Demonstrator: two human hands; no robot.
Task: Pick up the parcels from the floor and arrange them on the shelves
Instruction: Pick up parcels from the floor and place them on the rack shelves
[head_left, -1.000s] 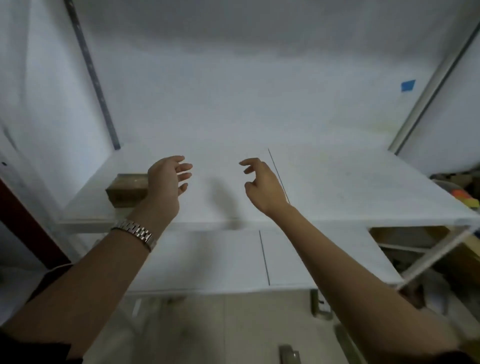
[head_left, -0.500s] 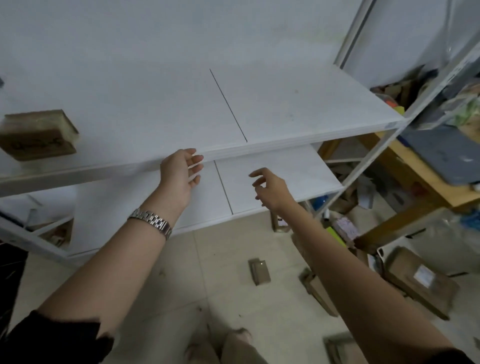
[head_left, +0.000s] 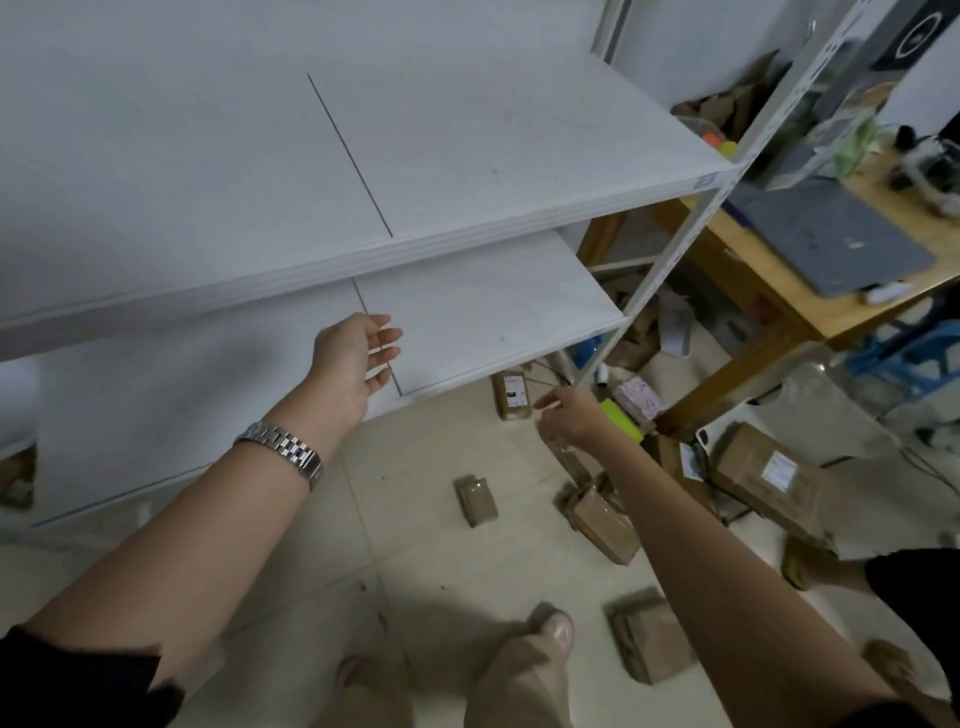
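Note:
Several brown cardboard parcels lie on the tiled floor: a small one (head_left: 476, 500) in the middle, one (head_left: 605, 522) under my right forearm, one (head_left: 649, 642) near my feet, a large labelled one (head_left: 769, 478) at the right, and one (head_left: 513, 392) standing by the shelf foot. My left hand (head_left: 358, 358), with a metal watch on the wrist, hangs with relaxed fingers in front of the lower white shelf (head_left: 493, 312) and holds nothing. My right hand (head_left: 569, 418) reaches down over the floor parcels, fingers loosely spread and empty. The upper shelf (head_left: 467, 156) spans the top.
A wooden table (head_left: 769, 291) with a grey laptop (head_left: 831, 239) stands at the right, with clutter and more boxes beneath it. A white shelf post (head_left: 675, 244) runs down between shelf and table. My feet (head_left: 550, 629) are at the bottom. Another person's arm (head_left: 883, 571) shows at the right edge.
My view has swung down and to the right, from the shelf to the floor. Both hands have lowered from the upper shelf; the right one now reaches towards the floor parcels.

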